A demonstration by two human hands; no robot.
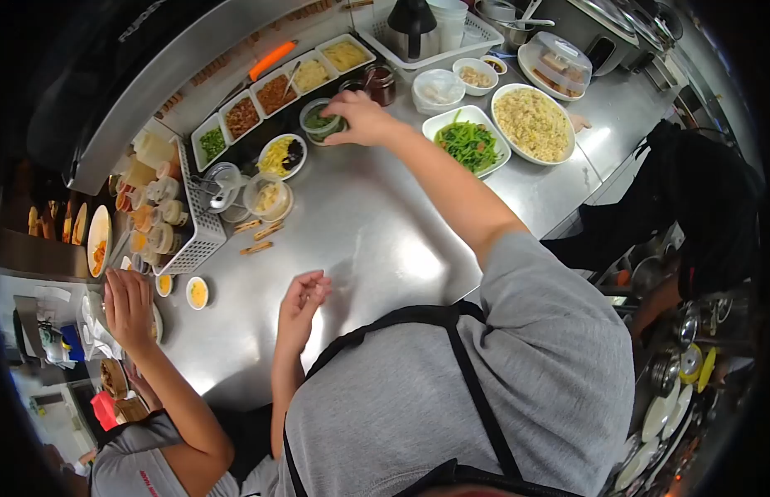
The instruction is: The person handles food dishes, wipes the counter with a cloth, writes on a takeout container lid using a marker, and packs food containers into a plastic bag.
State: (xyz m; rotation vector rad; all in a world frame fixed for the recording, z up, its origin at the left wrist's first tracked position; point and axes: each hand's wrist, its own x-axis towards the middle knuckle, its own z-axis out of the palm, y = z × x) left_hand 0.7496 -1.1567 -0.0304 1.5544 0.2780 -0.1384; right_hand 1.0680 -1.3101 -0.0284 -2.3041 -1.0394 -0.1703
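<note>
My right hand (360, 118) reaches across the steel counter and grips the rim of a small round clear tub (319, 127) with dark green contents. Its fingertips are partly hidden. Low over the counter, near my body, my left hand (304, 302) holds nothing visible, its fingers loosely bent and apart. Beside the tub stands a white bowl (282, 156) of yellow and black pieces. Just behind are dark red jars (380, 85). A clear round container (269, 197) of pale food sits nearer, with wooden clothespins (256, 248) close by.
White trays of toppings (241, 117) line the back. Right of my arm are a bowl of greens (468, 142) and a plate of fried rice (531, 124). A co-worker's hand (128, 308) is at left, near a white basket (204, 240); another person (691, 199) is at right.
</note>
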